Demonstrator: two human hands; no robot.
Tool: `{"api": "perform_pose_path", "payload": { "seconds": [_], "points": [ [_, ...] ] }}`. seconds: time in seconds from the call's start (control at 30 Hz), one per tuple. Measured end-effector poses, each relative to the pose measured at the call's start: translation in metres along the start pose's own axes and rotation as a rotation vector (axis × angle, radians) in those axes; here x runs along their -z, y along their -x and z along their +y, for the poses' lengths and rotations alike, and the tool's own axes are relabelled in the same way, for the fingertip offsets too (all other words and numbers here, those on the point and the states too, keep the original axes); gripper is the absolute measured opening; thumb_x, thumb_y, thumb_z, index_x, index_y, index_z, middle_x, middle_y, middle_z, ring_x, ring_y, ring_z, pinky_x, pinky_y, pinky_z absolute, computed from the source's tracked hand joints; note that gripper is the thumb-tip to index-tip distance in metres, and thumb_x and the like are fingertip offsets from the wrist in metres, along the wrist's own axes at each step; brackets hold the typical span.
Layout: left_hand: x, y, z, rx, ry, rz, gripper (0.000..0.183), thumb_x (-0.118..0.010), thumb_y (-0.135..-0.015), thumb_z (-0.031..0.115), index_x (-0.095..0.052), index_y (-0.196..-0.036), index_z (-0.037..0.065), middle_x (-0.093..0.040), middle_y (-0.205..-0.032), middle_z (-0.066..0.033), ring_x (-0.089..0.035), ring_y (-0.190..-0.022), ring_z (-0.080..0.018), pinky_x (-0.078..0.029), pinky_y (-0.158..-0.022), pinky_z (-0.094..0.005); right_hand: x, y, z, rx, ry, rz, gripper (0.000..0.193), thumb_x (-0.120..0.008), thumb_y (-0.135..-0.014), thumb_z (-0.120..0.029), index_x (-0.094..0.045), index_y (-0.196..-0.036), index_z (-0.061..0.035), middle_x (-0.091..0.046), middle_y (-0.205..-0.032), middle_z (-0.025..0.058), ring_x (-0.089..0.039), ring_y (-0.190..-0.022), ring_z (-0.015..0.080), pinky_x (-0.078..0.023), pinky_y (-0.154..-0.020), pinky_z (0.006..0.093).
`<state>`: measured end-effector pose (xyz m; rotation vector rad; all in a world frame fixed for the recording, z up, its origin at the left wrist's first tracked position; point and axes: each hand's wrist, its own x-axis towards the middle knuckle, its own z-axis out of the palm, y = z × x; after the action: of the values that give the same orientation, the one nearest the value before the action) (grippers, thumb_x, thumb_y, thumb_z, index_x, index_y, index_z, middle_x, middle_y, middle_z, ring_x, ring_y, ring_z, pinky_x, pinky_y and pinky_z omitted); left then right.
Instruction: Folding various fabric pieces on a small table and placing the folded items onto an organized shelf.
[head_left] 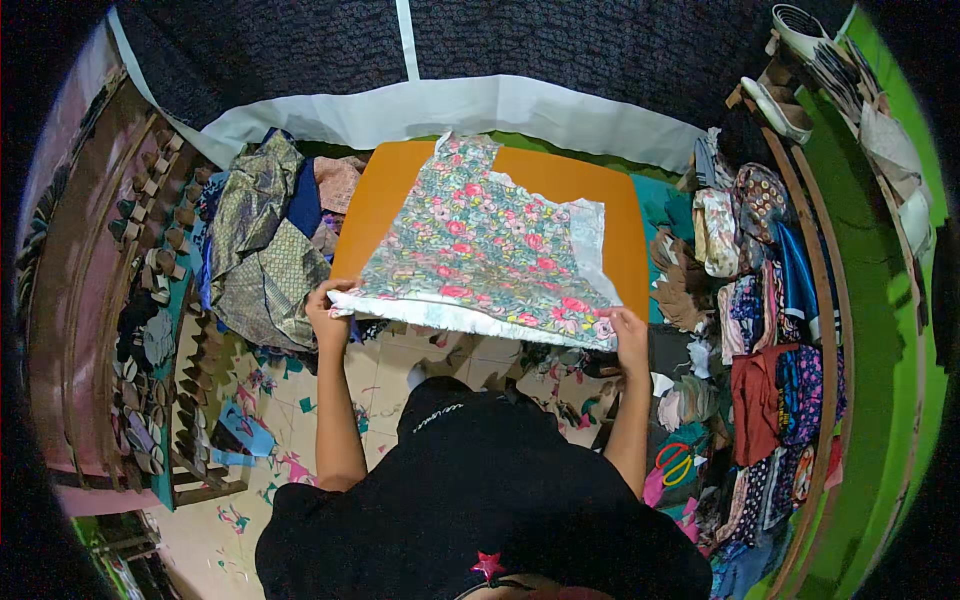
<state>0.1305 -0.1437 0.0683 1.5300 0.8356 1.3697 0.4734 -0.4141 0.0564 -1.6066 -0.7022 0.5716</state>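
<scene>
A piece of floral fabric (480, 235), grey-green with pink and red flowers, spreads over an orange table (610, 180). Its near edge is raised and shows a white, slightly frayed underside. My left hand (328, 302) pinches the near left corner. At the near right corner my right hand (622, 335) grips the cloth between thumb and fingers. The edge is stretched between both hands and bows a little toward me. The far end of the fabric is cut unevenly, with a notch at its right and a pale strip along the right side.
Crumpled patterned cloth (265, 245) is heaped left of the table. To the right, folded fabrics (770, 400) fill a rack beside yellow-and-red-handled scissors (674, 464). Rows of shoe-shaped pieces (150, 400) line a left rack. Scraps (290, 470) litter the tiled floor.
</scene>
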Motion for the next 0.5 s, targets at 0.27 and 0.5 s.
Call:
{"api": "perform_pose_path", "payload": {
  "seconds": [0.27,0.5],
  "points": [
    [0.034,0.044,-0.044,0.241,-0.466,-0.604,0.014,-0.060,-0.060,-0.004,-0.061,-0.072,0.002,-0.060,-0.075,-0.0081,-0.056,-0.070,-0.0151,-0.044,-0.066,-0.0270,-0.010,0.028,0.077,-0.398,0.350,-0.250,0.018,-0.061,-0.070,-0.017,-0.061,-0.076,0.0004,-0.060,-0.073,0.0114,-0.055,-0.068,0.0155,-0.042,-0.061,0.0294],
    [0.033,0.028,-0.054,0.625,-0.776,-1.036,0.031,-0.063,-0.061,0.009,-0.058,-0.090,0.001,-0.060,-0.087,-0.0122,-0.057,-0.078,-0.0219,-0.045,-0.070,-0.0299,-0.036,0.033,0.081,-0.628,0.202,0.246,0.041,-0.064,-0.065,-0.003,-0.044,-0.099,0.0064,-0.055,-0.096,0.0147,-0.054,-0.085,0.0247,-0.043,-0.069,0.0306]
  ]
}}
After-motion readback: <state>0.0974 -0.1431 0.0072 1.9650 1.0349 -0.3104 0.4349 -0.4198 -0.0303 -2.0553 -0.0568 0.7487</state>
